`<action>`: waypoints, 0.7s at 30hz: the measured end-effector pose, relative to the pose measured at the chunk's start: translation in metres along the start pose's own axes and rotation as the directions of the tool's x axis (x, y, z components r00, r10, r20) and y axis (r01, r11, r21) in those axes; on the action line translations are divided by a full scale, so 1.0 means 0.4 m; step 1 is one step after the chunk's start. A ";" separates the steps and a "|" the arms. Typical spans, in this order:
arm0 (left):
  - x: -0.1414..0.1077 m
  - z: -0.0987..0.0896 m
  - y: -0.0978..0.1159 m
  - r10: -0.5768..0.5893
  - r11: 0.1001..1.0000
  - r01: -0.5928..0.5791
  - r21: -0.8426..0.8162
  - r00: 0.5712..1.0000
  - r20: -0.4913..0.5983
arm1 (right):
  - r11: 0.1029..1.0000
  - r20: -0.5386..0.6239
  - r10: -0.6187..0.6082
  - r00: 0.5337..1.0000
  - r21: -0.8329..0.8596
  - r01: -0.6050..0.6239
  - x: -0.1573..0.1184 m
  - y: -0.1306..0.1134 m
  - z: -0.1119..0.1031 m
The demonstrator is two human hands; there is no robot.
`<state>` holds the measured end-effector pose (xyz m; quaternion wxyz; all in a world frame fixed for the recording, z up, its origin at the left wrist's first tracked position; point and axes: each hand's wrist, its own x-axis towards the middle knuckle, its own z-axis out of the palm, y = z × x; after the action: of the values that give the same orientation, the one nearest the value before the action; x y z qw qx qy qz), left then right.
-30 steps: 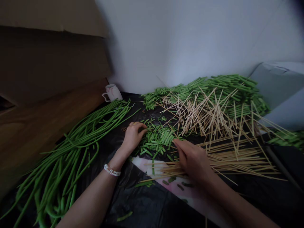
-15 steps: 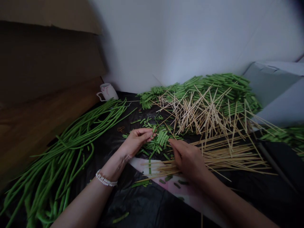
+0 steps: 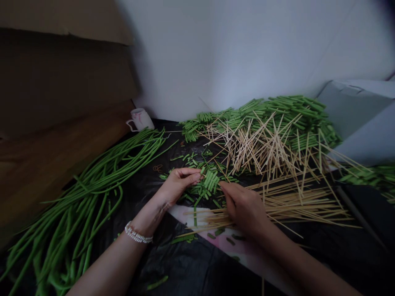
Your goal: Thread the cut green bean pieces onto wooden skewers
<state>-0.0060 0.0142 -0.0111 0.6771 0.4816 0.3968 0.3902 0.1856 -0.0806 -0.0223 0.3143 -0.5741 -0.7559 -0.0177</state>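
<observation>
My right hand [image 3: 247,203] is closed around a thin wooden skewer, with a row of cut green bean pieces [image 3: 211,180] threaded side by side along it. At the skewer's left end, my left hand [image 3: 183,181] pinches with thumb and forefinger at a single bean piece [image 3: 203,171]; the exact contact is partly hidden by the fingers. Loose cut pieces lie in a small heap beneath the threaded row. Under and beyond my right hand lies a layer of bare skewers [image 3: 302,205].
Long uncut beans [image 3: 101,176] spread over the left side. A white mug [image 3: 141,119] stands behind them. Filled bean skewers [image 3: 293,111] are piled at the back, their sticks [image 3: 256,148] pointing forward. A pale box [image 3: 361,107] stands right. Black sheeting [image 3: 185,267] covers the surface.
The bean piece at my left fingertips has shifted slightly right and down, closer to the threaded row. My right hand has hardly moved.
</observation>
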 end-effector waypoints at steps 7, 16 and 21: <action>-0.001 0.000 -0.002 0.010 0.998 -0.011 0.064 1.000 0.006 | 1.000 0.019 0.013 1.000 0.017 -0.013 0.002 -0.006 0.005; -0.007 0.006 0.006 -0.090 0.996 0.089 -0.012 0.996 -0.008 | 0.998 0.012 -0.006 1.000 0.055 0.006 0.001 -0.006 0.004; -0.008 0.007 -0.003 -0.141 0.990 0.141 -0.027 0.990 0.000 | 0.998 0.021 0.008 1.000 0.058 -0.009 -0.006 -0.007 0.008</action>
<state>-0.0044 0.0099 -0.0112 0.7090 0.4427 0.4252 0.3473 0.1818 -0.0824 -0.0251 0.3230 -0.5682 -0.7567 0.0114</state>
